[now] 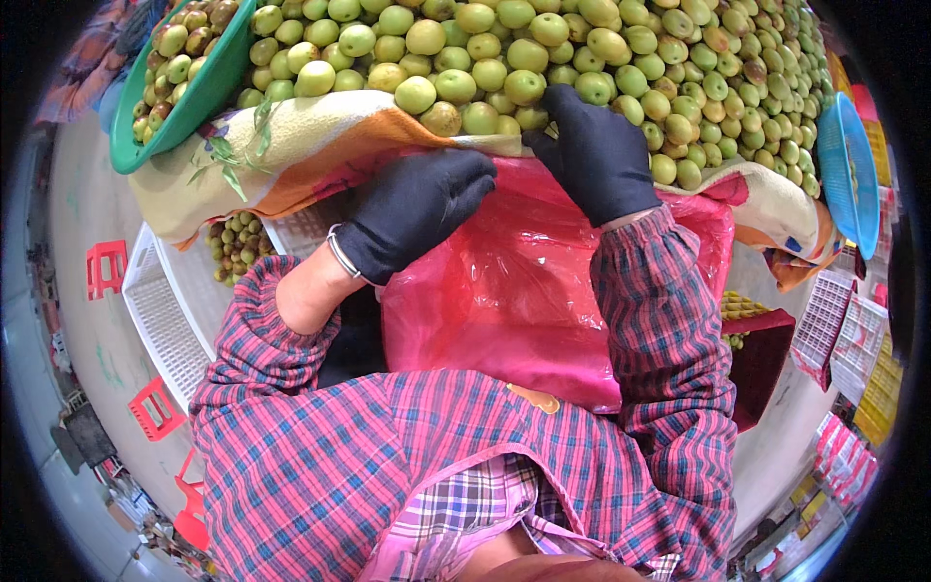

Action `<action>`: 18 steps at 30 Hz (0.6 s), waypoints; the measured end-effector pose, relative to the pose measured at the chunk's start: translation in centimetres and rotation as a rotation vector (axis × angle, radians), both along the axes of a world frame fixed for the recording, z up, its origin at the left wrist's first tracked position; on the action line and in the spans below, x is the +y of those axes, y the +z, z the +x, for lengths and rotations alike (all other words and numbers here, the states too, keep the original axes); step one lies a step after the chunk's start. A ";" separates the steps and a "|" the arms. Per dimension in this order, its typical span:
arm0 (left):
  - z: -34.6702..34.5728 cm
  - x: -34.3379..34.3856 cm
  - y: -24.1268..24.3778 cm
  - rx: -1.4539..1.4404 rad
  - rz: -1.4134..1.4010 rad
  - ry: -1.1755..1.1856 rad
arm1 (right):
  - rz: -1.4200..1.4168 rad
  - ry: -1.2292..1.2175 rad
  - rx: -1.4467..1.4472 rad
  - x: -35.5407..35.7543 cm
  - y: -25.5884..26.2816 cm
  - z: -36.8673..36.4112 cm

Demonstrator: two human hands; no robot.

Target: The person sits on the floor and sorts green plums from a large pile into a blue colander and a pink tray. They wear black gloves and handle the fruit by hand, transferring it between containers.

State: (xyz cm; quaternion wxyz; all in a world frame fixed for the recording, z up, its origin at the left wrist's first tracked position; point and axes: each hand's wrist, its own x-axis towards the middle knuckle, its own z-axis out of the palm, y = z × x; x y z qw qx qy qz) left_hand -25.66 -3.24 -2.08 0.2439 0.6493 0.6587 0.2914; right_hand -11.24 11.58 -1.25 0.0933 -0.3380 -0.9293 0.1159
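A large heap of round green fruit, some with brown patches, [454,86] spreads across the top of the view, edged by a patterned towel [320,138]. My right hand [600,153], in a black glove, lies at the heap's near edge with its fingertips against the fruit; whether it grips one is hidden. My left hand [429,204], gloved alike, has its fingers curled over the red plastic sheet [524,269]; what is inside them cannot be seen. The shiny sheet hangs from the heap's edge down over my lap.
A green basket [196,94] of browner fruit stands at upper left, a blue basket [847,174] at far right. Below left are a white crate [171,327] and red stools [108,269]. A dark red box [760,364] and stacked crates [822,320] stand right.
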 end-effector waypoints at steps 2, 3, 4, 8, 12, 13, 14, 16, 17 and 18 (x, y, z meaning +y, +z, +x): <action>0.1 0.4 -0.6 -0.069 0.058 0.028 | -0.030 0.036 -0.021 0.6 0.0 0.0; 0.2 0.5 -0.9 -0.102 0.085 0.048 | -0.046 0.061 -0.031 0.8 0.0 0.0; 0.2 0.7 -1.3 -0.124 0.087 0.053 | -0.034 0.083 -0.026 0.8 -0.1 0.1; 0.6 1.3 -1.5 -0.229 0.060 0.121 | -0.057 0.091 -0.013 1.0 -0.2 -0.2; 0.6 1.5 -1.2 -0.452 -0.109 0.148 | -0.202 0.023 0.166 0.7 -0.7 0.5; 0.8 1.5 -1.0 -0.627 -0.167 0.162 | -0.261 0.002 0.220 0.2 -0.6 0.8; 1.0 1.6 -0.4 -0.803 -0.226 0.175 | -0.277 -0.003 0.238 -0.3 -0.3 1.1; 1.3 1.8 0.2 -1.011 -0.282 0.173 | -0.323 -0.020 0.268 -1.8 0.3 1.8; 1.4 1.9 0.3 -1.041 -0.271 0.157 | -0.295 0.002 0.287 -2.3 0.5 2.0; 1.5 2.1 0.4 -1.071 -0.258 0.138 | -0.265 0.022 0.306 -2.6 0.7 2.2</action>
